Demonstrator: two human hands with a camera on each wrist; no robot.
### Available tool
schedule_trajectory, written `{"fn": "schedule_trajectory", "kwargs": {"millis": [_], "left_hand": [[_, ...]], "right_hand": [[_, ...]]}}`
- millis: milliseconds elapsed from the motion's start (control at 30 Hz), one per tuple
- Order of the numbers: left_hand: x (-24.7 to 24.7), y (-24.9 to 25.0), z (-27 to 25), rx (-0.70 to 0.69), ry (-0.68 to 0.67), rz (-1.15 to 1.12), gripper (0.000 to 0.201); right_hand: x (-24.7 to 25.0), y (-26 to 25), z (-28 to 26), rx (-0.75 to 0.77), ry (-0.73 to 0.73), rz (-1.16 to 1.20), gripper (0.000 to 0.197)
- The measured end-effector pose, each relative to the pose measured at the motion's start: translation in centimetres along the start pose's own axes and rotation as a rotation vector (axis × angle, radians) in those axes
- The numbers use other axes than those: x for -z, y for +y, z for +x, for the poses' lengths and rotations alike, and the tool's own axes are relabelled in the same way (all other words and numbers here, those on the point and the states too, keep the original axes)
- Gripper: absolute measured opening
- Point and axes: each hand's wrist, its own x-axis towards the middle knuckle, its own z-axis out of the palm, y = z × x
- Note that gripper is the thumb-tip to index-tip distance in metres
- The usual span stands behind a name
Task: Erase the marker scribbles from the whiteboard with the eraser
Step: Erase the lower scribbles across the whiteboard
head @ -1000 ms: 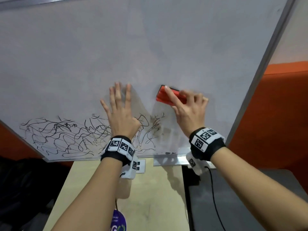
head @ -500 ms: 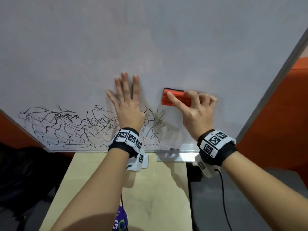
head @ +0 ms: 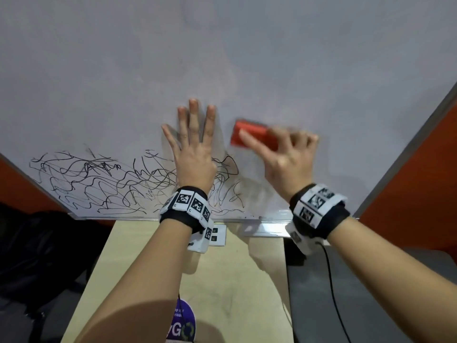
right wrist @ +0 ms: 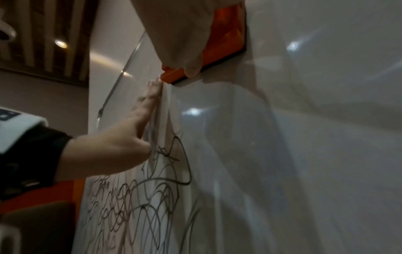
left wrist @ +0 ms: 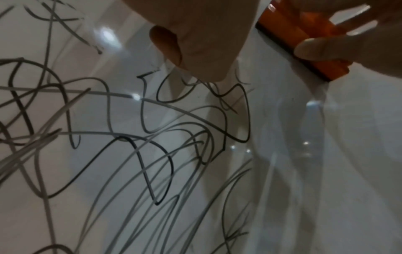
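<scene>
1. Since the earlier frames, little has shifted: the eraser [head: 253,136] sits slightly higher on the board, blurred mid-stroke.
2. Right hand [head: 288,157] fingers curl over the eraser's top and thumb pinches its side, pad flat on the whiteboard [head: 222,58].
3. Left hand [head: 194,154] lies flat, fingers straight, bracing the board.
4. Scribbles [head: 99,184] remain low and left, mostly untouched.
5. The eraser looks light and rigid; gripping its long sides and pressing evenly should keep it from skidding on the glossy surface.

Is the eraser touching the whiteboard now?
Touching. In the right wrist view the eraser, held by the right hand, lies with its dark edge flat on the whiteboard, no gap.
</scene>
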Motion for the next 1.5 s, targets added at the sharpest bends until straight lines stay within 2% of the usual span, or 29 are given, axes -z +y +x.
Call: {"fn": "schedule_trajectory", "kwargs": {"millis": [67, 167, 233, 300, 333, 400, 467, 600, 667, 767, 900, 967, 1033, 1133, 1233, 1333, 1433, 1500], "left_hand": [[0.0, 0.0, 0.0, -0.004, -0.013, 0.028, 0.127], [-0.1, -0.4, -0.1, -0.023, 0.003, 0.049, 0.132], [-0.2, -0.7, -0.1, -0.036, 0.021, 0.061, 0.131], [-0.4, -1.0, -0.1, -0.041, 0.03, 0.076, 0.132], [-0.5, -1.1, -0.1, -0.04, 0.033, 0.083, 0.132], [-0.6, -1.1, -0.1, -0.043, 0.033, 0.088, 0.132], [-0.6, -1.2, -0.1, -0.047, 0.029, 0.078, 0.131], [-0.4, -1.3, 0.0, -0.057, 0.036, 0.055, 0.127], [-0.4, -1.2, 0.1, -0.06, 0.043, 0.056, 0.127], [-0.6, -0.9, -0.2, -0.057, 0.059, 0.051, 0.129], [-0.8, -1.3, -0.3, -0.076, 0.057, 0.042, 0.124], [-0.6, -1.6, -0.5, -0.097, 0.054, 0.037, 0.121], [-0.4, -2.0, -0.6, -0.123, 0.044, 0.042, 0.12], [0.1, -2.4, -0.9, -0.147, 0.026, 0.038, 0.12], [0.6, -1.8, -1.0, -0.114, 0.022, -0.013, 0.114], [1.7, -0.8, -1.2, -0.047, -0.018, -0.067, 0.115], [2.6, 0.1, -1.9, 0.013, -0.036, -0.115, 0.111], [3.0, 0.9, -2.9, 0.08, -0.023, -0.156, 0.097]], "right_hand": [[0.1, 0.0, 2.6, -0.047, 0.081, 0.001, 0.066], [-0.9, -0.7, 0.3, -0.045, 0.067, 0.026, 0.064], [-2.1, -1.3, -4.5, 0.033, -0.05, 0.045, 0.068], [-3.0, -1.8, -9.6, 0.186, -0.256, 0.065, 0.072], [-3.3, -2.1, -11.7, 0.252, -0.337, 0.081, 0.066], [-3.4, -2.5, -14.1, 0.291, -0.44, 0.126, 0.048], [-3.8, -2.9, -14.7, 0.298, -0.518, 0.154, 0.042], [-4.3, -2.1, -16.8, 0.44, -0.658, 0.133, 0.034], [-4.0, -1.6, -17.8, 0.428, -0.679, 0.142, 0.033], [-4.3, -4.1, -16.5, 0.395, -0.685, 0.152, 0.041], [-5.8, -9.1, -13.1, 0.388, -0.742, 0.184, 0.073], [-5.4, -9.1, -13.3, 0.378, -0.809, 0.194, 0.072], [-5.0, -7.5, -14.8, 0.396, -0.848, 0.203, 0.058], [-4.5, -4.1, -16.8, 0.397, -0.816, 0.2, 0.038], [-3.3, -2.8, -16.1, 0.301, -0.649, 0.232, 0.033], [-1.5, -3.2, -12.6, 0.163, -0.524, 0.229, 0.042], [-0.4, -3.5, -9.1, -0.048, -0.422, 0.184, 0.07], [1.0, -3.3, -6.9, -0.155, -0.337, 0.215, 0.067]]}}
